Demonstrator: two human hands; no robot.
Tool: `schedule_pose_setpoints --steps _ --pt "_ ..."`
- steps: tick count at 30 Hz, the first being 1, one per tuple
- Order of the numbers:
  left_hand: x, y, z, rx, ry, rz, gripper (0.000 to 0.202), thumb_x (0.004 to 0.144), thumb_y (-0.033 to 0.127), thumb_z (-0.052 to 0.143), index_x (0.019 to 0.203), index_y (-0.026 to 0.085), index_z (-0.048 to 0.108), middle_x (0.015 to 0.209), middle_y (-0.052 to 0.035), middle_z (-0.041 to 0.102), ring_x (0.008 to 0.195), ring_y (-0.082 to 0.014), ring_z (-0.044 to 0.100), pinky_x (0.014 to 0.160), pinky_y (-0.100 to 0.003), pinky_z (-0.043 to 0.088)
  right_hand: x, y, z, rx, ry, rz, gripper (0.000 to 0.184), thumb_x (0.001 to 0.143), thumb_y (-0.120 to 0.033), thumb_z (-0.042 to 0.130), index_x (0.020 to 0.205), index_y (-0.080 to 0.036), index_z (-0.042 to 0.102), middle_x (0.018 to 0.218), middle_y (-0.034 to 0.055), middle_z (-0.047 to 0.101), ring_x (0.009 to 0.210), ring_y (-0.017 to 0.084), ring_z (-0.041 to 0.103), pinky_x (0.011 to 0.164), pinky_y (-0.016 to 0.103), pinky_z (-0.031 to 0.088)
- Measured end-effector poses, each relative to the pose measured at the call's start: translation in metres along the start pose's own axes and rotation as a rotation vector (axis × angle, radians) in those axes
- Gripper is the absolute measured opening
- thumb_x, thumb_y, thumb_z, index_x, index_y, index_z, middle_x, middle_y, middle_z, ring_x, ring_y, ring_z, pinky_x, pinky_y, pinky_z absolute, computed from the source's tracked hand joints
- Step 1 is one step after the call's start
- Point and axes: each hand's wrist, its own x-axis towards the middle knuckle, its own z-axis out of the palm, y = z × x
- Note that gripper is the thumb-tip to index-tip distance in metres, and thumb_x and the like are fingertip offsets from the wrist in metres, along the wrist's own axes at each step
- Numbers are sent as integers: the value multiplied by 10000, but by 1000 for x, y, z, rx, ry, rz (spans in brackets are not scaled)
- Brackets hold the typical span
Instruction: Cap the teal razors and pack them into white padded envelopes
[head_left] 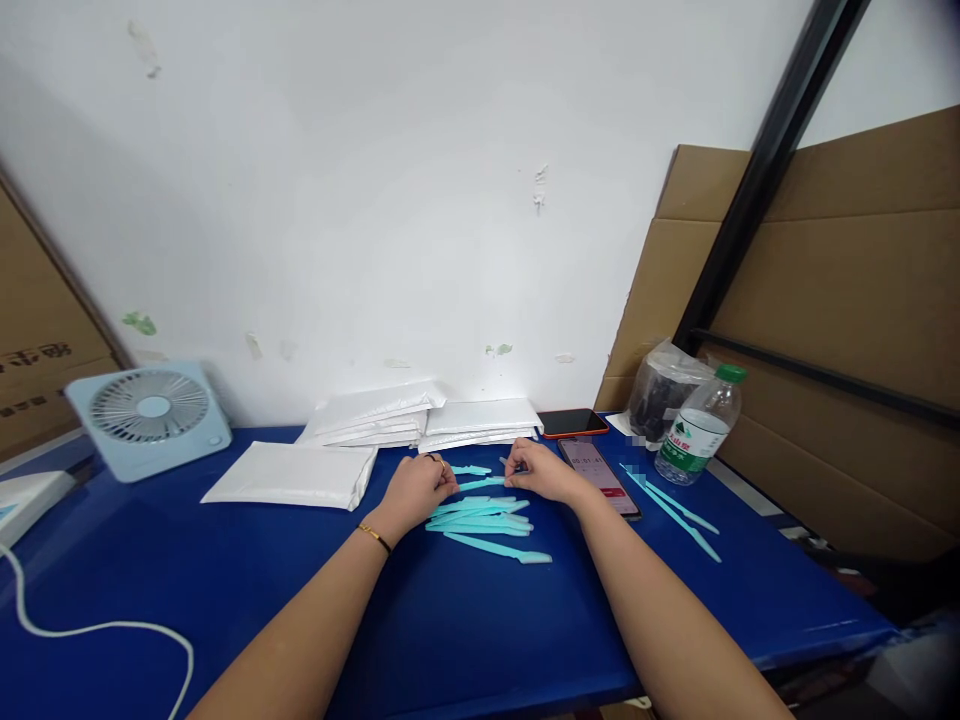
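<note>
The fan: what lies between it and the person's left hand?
A white packet lies flat on the blue tabletop between the fan and the left hand, as the head view shows.

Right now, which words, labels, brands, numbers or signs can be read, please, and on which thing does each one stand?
"51:41": seemingly the last digits on the lit phone; the digits before them are blurred.
Bottle label: characters on white and green, too small to read surely.
Cardboard box at the left: dark characters, too blurred to read.
</note>
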Motion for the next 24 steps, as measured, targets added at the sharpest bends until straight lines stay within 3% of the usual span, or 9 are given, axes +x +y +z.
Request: schedule_pose_setpoints --steps 5,8,13,20,24 --pt "1 -6 -7 24 123 -87 169 773 344 537 786 224 656 829 -22 638 812 -178 560 697 -270 347 -5 1 -14 12 97 101 49 703 -214 636 688 -169 648 814 23 541 746 139 517 649 230 392" --pt "-2 -5 -9 -53 55 -31 217 764 411 539 814 236 658 825 -4 630 764 -155 561 649 -242 351 -7 -6 -16 50 82 86 111 729 -276 617 706 -174 655 825 25 547 734 136 517 635 229 394" --pt "-9 2 -10 -94 -122 107 263 734 463 554 721 224 663 708 14 621 707 -135 552 594 -216 334 -7 -22 -5 75 -111 -1 227 625 -398 711 701 -186 684 799 17 531 700 131 506 585 218 376" --pt "-8 4 -8 -88 -175 76 262 753 439 532 702 211 649 672 14 630 635 -122 541 560 -217 316 -5 -19 5 62 -158 1 201 624 -369 712 683 -181 673 787 7 509 658 114 485 545 206 358" --pt "-4 0 -10 1 -74 70 249 765 420 536 681 210 639 722 4 642 715 -144 565 642 -245 335 -5 -11 1 96 -79 6 157 648 -320 698 699 -177 659 794 11 534 700 126 513 593 208 385"
